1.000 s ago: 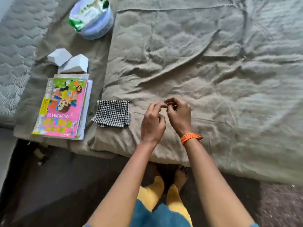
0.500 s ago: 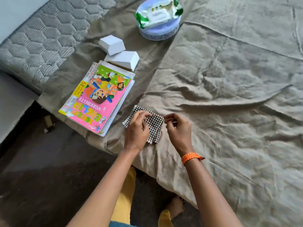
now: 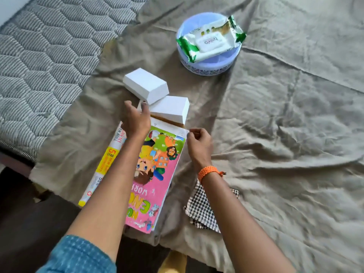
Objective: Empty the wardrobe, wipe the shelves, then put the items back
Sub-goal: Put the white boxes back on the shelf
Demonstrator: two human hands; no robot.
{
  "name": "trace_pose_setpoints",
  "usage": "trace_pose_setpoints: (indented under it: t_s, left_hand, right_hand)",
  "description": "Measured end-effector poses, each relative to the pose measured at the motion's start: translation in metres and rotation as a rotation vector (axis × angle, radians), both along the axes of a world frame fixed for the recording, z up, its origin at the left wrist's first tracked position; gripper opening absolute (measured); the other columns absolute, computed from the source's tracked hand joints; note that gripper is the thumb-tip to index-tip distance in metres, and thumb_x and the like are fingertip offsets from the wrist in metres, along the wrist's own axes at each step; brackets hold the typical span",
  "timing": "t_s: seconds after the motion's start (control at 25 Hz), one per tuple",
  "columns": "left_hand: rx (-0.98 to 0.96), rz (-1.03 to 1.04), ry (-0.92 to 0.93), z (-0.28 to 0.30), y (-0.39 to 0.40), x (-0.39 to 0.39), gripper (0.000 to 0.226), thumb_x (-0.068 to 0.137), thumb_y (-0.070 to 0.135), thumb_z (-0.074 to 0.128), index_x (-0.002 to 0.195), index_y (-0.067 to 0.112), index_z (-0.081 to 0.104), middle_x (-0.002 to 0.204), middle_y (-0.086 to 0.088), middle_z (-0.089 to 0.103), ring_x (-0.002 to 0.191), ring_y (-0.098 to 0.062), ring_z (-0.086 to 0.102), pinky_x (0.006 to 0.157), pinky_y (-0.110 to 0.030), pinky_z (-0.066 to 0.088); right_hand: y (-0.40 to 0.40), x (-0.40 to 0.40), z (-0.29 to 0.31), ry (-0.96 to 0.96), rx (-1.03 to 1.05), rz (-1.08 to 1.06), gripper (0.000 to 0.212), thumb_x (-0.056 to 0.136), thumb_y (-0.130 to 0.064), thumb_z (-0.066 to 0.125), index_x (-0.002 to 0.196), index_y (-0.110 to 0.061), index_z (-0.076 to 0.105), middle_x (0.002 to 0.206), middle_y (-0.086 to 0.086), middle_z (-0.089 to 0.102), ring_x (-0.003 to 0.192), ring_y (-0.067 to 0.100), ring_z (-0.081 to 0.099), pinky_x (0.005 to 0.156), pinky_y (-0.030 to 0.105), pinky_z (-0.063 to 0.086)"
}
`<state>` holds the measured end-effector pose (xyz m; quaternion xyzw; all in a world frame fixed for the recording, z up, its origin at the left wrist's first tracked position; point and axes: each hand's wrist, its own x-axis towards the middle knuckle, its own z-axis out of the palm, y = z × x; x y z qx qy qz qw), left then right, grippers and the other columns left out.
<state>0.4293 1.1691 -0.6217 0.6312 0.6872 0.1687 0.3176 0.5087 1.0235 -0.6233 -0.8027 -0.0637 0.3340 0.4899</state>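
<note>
A pink children's workbook (image 3: 157, 180) tops a small stack of books on the olive bedsheet (image 3: 279, 138). My left hand (image 3: 136, 119) hovers over the stack's far edge with fingers spread, just short of two white boxes (image 3: 145, 85) (image 3: 171, 108). My right hand (image 3: 199, 142), with an orange wristband, has curled fingers that pinch at the stack's top right corner. A black-and-white checked cloth (image 3: 201, 210) lies folded on the sheet under my right forearm.
A round lilac tub (image 3: 206, 65) with a pack of wet wipes (image 3: 211, 39) on top stands further back. A yellow-and-white boxed roll (image 3: 105, 162) lies along the books' left side. Grey quilted mattress (image 3: 39, 56) shows at left; dark floor lies below the bed edge.
My view has swung left. My left hand left the checked cloth and moved up over the books. My right hand moved from the bare sheet to the stack's corner.
</note>
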Motion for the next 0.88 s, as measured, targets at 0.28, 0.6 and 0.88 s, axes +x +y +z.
trace_pose_setpoints:
  t_s: [0.28,0.6,0.88]
  left_hand:
    - [-0.615,0.346,-0.586,-0.089,0.121,0.041,0.121,0.034,0.081,0.074,0.133,0.019,0.041,0.116,0.002,0.064,0.094,-0.015,0.065,0.081,-0.037,0.055]
    - [-0.621,0.340,-0.895,-0.078,0.134,0.041,0.024,0.076,0.016,0.077,0.095,0.011,0.064,0.108,-0.011,0.069,0.087,-0.026,0.067,0.078,-0.040,0.055]
    - [-0.490,0.462,-0.916,-0.042,0.120,0.038,0.067,0.054,0.025,0.083,0.115,0.007,0.059,0.106,-0.008,0.070,0.079,-0.024,0.070,0.058,-0.031,0.055]
  right_hand:
    - [0.101,0.024,-0.041,0.166,-0.224,-0.109,0.071,0.079,-0.058,0.065,0.122,-0.004,0.047,0.129,0.014,0.049,0.123,0.032,0.045,0.104,0.040,0.038]
    - [0.110,0.019,-0.055,-0.055,-0.322,-0.152,0.056,0.084,-0.055,0.062,0.111,-0.007,0.058,0.121,0.013,0.060,0.116,0.034,0.052,0.097,0.038,0.037]
    - [0.106,0.030,-0.039,-0.044,-0.358,-0.007,0.050,0.092,-0.045,0.056,0.115,-0.001,0.056,0.123,0.021,0.057,0.114,0.039,0.054,0.092,0.038,0.044]
